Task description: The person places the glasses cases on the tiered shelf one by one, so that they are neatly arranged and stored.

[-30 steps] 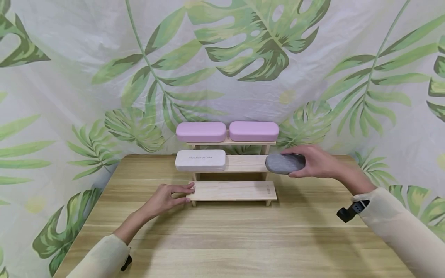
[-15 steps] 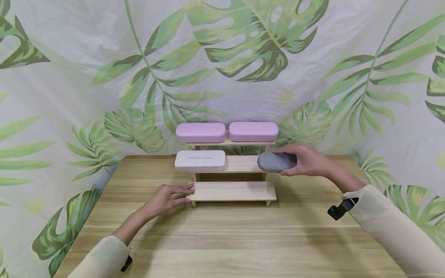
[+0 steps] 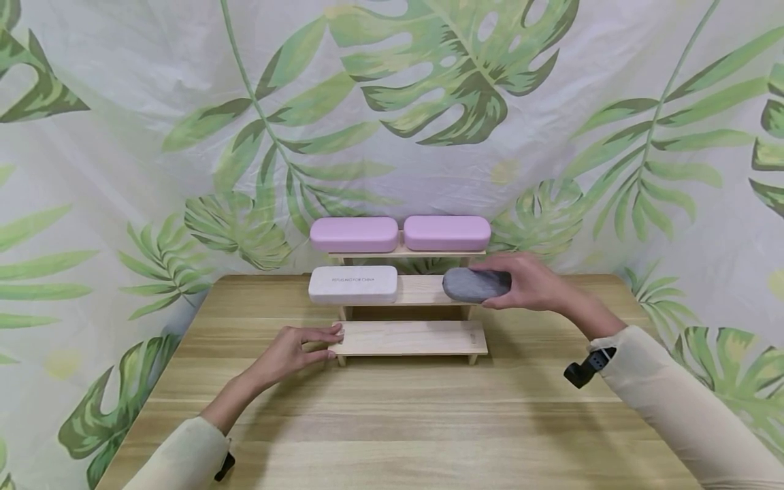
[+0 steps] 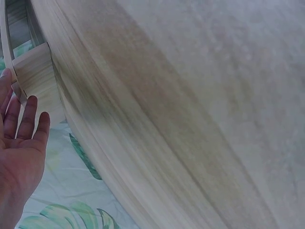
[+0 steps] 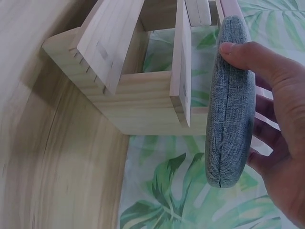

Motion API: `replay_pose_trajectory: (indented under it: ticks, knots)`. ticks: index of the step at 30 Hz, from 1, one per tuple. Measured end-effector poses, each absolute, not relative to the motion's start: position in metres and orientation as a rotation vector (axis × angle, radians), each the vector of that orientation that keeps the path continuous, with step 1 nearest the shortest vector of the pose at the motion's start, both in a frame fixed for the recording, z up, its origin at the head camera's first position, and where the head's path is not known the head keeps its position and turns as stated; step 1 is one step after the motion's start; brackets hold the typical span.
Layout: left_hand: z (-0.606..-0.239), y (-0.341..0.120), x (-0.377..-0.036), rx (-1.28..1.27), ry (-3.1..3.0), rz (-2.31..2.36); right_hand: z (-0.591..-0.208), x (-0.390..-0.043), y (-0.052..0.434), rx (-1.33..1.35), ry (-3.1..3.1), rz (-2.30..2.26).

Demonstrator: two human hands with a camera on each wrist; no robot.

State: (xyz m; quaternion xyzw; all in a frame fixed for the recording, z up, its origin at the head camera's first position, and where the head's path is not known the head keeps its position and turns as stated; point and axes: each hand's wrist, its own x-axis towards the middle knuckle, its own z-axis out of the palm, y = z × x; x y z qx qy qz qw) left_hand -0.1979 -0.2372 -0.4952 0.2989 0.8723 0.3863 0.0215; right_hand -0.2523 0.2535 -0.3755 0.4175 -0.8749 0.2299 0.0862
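My right hand (image 3: pixel 529 282) grips a grey fabric glasses case (image 3: pixel 468 284), thumb on one side and fingers on the other. In the right wrist view the glasses case (image 5: pixel 230 105) hangs a little above the right part of the middle shelf (image 5: pixel 181 67), apart from it. On that shelf's left half sits a white glasses case (image 3: pixel 353 284) with printed lettering. Two pink glasses cases (image 3: pixel 354 233) stand side by side on the top shelf. With thumb and fingertips, my left hand (image 3: pixel 294 347) holds the left end of the wooden stand's bottom shelf (image 3: pixel 410 338).
The three-tier stand is set on a wood-grain table (image 3: pixel 392 422). Directly behind rises a leaf-patterned cloth (image 3: pixel 367 102). A black wrist strap (image 3: pixel 589 367) hangs from the right sleeve.
My right hand has carried the grey glasses case leftward over the middle shelf, closer to the white case. The left hand has stayed at the bottom shelf's end.
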Motion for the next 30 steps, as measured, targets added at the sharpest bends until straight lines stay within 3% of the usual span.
replay_pose_trajectory:
  ticks: [30]
  knots:
    - [-0.497,-0.236,-0.197,0.849,2.677,1.226,-0.39,-0.261,0.214,1.208,-2.582,0.729]
